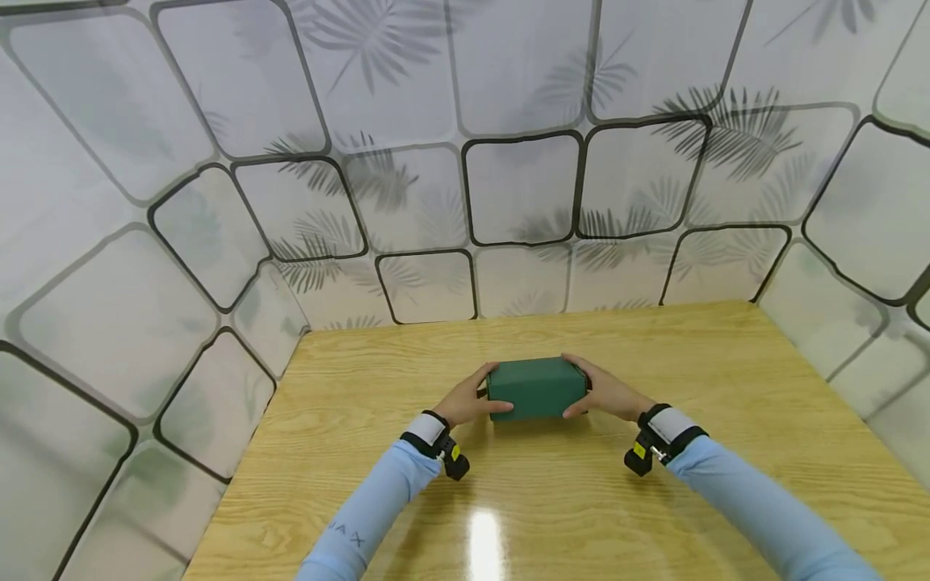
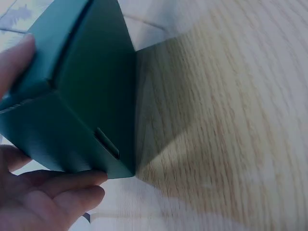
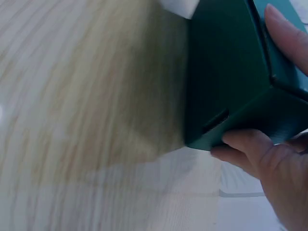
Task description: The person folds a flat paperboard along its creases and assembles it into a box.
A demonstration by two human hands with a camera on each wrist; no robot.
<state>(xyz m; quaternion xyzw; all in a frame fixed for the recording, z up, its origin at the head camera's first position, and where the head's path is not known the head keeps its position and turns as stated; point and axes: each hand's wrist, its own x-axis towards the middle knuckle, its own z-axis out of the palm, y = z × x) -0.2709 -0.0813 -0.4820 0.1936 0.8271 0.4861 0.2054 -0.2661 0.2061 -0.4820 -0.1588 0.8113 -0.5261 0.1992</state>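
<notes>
A dark green cardboard box [image 1: 539, 390] is held lengthwise between both hands, low over the wooden table. My left hand [image 1: 465, 401] grips its left end, thumb along the side facing me. In the left wrist view the left fingers [image 2: 79, 190] lie against the end panel, near a short slot in the lower edge. My right hand [image 1: 609, 390] grips the opposite end, thumb again on the near side. The right wrist view shows the right fingers [image 3: 248, 144] pressed to that end beside a similar slot. The lid appears closed, and the inside is hidden.
The light wooden table [image 1: 552, 500] spreads out around the box, with a bright glare spot towards me. Pale curtains [image 1: 414, 194] with leaf prints and dark outlines stand behind the table and along both sides. Each wrist carries a strapped-on black camera.
</notes>
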